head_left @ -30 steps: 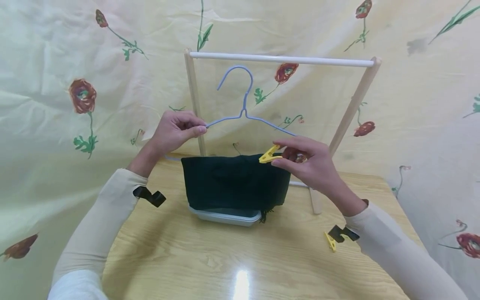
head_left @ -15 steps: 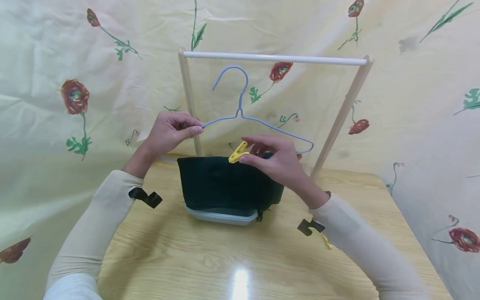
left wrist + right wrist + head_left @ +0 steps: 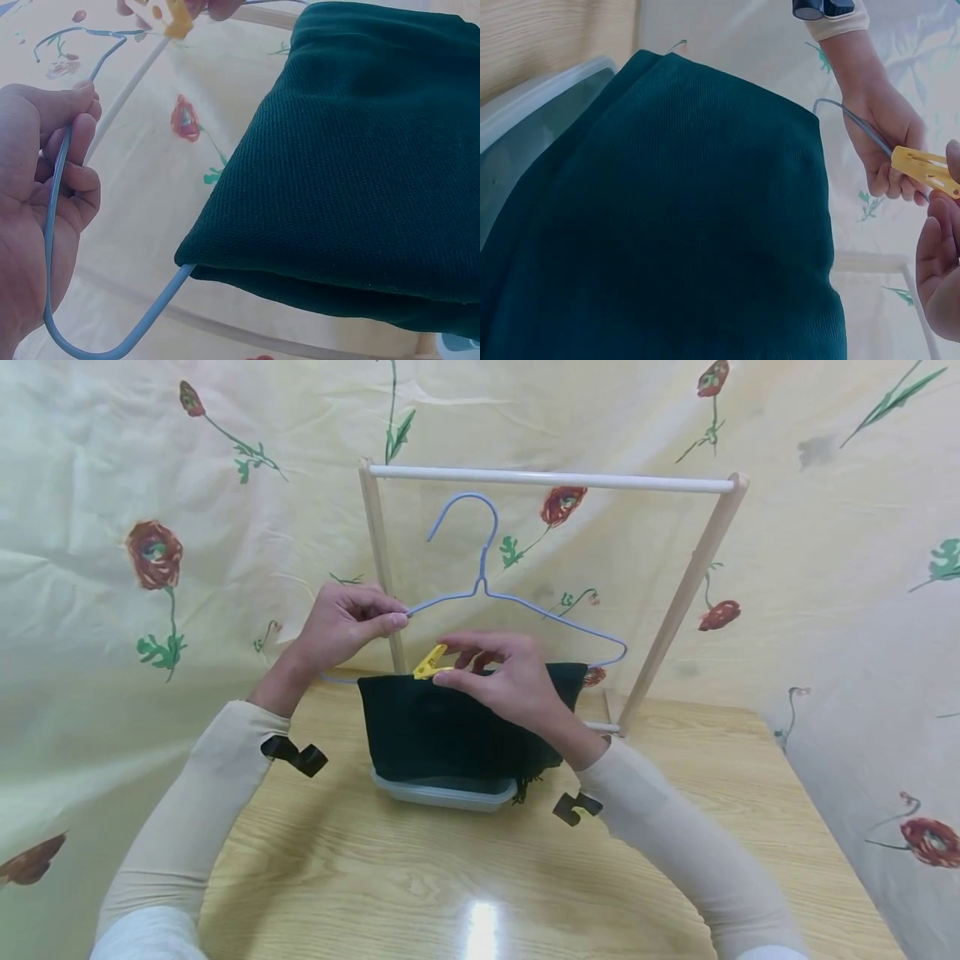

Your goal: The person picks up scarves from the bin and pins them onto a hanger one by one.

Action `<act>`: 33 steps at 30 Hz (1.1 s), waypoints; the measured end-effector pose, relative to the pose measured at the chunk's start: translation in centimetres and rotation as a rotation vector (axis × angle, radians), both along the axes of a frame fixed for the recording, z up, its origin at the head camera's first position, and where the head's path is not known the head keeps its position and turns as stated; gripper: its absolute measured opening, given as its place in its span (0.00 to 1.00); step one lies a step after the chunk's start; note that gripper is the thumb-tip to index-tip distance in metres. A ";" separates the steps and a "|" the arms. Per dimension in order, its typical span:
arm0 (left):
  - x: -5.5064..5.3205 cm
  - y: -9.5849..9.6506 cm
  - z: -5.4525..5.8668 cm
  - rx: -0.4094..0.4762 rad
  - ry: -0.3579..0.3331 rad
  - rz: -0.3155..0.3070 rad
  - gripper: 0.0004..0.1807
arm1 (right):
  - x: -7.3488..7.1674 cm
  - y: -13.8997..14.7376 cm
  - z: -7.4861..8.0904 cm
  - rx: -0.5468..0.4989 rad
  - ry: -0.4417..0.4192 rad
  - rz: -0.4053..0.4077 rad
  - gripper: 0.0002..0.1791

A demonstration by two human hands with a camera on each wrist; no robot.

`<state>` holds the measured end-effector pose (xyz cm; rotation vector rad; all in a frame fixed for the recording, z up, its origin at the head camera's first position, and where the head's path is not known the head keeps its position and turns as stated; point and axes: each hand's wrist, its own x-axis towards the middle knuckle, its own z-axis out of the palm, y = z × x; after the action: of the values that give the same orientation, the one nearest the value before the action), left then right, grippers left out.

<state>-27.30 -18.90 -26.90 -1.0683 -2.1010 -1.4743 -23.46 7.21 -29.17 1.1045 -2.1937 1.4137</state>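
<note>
My left hand (image 3: 345,622) pinches the upper left arm of a blue wire hanger (image 3: 555,612), whose hook points up. Over the hanger's bottom bar hangs a folded dark green cloth (image 3: 442,731), fringed at its lower right. Between thumb and fingers my right hand (image 3: 502,672) holds a yellow clothespin (image 3: 427,663), its nose at the cloth's top edge in the head view. The right wrist view shows the clothespin (image 3: 924,166) overlapping the left hand (image 3: 889,127). In the left wrist view the bar enters the fold of the cloth (image 3: 360,172).
Behind the hanger stands a rack with a white top rail (image 3: 555,479) and wooden legs. A pale plastic tub (image 3: 442,795) sits under the cloth on the wooden table (image 3: 390,877). A flowered sheet (image 3: 262,510) covers the wall behind.
My right hand has carried the yellow clothespin leftward along the cloth's top edge. The left hand keeps its hold on the hanger. Another yellow clothespin on the table is now mostly hidden by the right arm.
</note>
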 end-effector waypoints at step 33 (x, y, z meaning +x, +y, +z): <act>-0.3 0.5 0.1 0.029 -0.080 -0.041 0.04 | -1.3 -6.5 -1.5 -0.054 0.290 0.011 0.09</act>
<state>-27.61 -18.45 -26.82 -1.0647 -2.1168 -1.5870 -24.72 0.67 -30.69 1.2191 -1.9384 1.2217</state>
